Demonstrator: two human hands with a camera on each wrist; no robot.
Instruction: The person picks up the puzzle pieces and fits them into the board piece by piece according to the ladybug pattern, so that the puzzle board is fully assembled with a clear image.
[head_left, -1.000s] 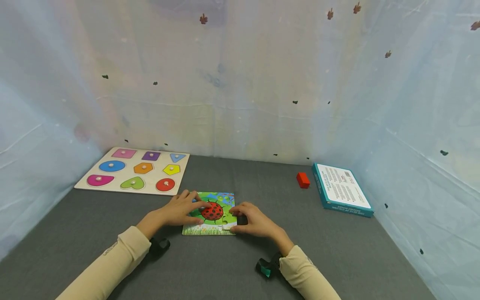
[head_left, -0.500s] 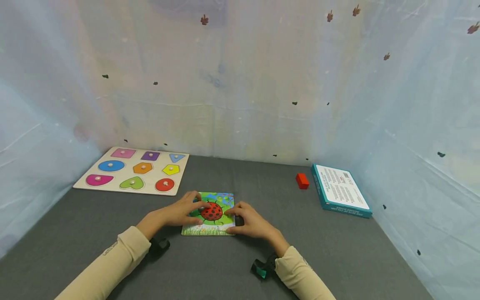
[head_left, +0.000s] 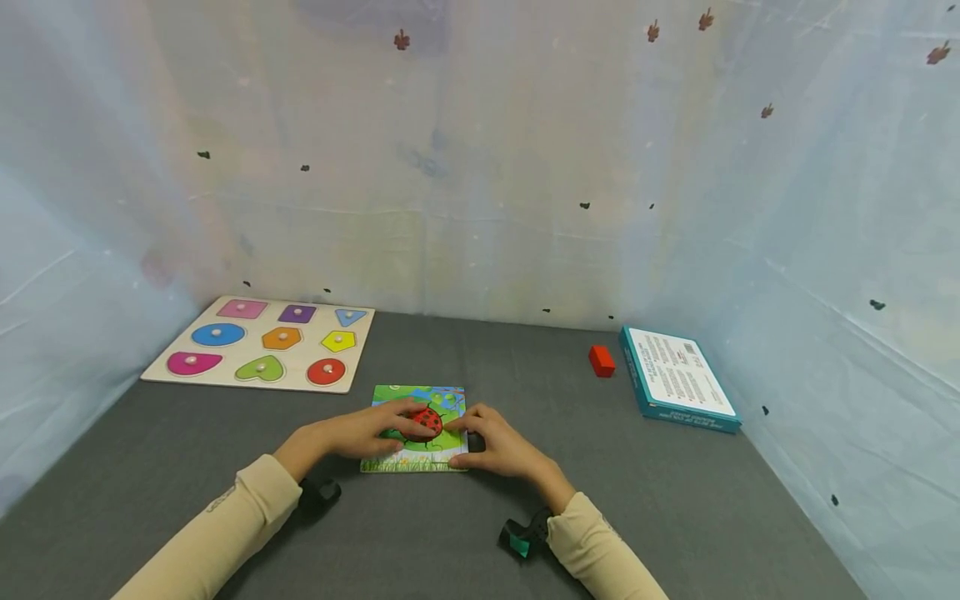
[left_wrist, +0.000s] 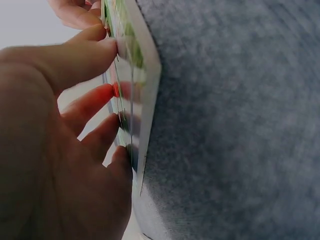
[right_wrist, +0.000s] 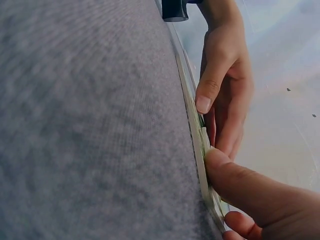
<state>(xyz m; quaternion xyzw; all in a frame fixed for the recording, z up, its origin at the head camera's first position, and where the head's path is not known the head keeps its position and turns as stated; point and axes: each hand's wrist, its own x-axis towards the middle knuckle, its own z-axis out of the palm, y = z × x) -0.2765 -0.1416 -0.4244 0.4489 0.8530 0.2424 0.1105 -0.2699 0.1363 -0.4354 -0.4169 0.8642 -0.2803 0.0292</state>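
A square ladybug jigsaw puzzle (head_left: 386,396) lies flat on the grey table, with a red spotted ladybug (head_left: 426,419) on green. My left hand (head_left: 367,431) rests on its left half; in the left wrist view the thumb (left_wrist: 85,57) and fingertips touch the surface, gripping nothing. At the lower right, my right hand (head_left: 501,444) holds a puzzle piece (head_left: 453,448) between thumb and index finger, within the picture. In the right wrist view this piece (right_wrist: 203,137) sits slightly proud of the board near the thumb (right_wrist: 220,162). The fingers partly cover the ladybug and the piece.
A wooden shape board (head_left: 225,350) with coloured knobbed pieces lies at the back left. At the back right are a red block (head_left: 602,361) and a teal-edged box (head_left: 678,371). A pale curtain (head_left: 480,167) borders the table.
My right hand has moved left with the puzzle piece, and the gap by the ladybug's lower right is covered now. My left fingers have shifted right, onto the ladybug.
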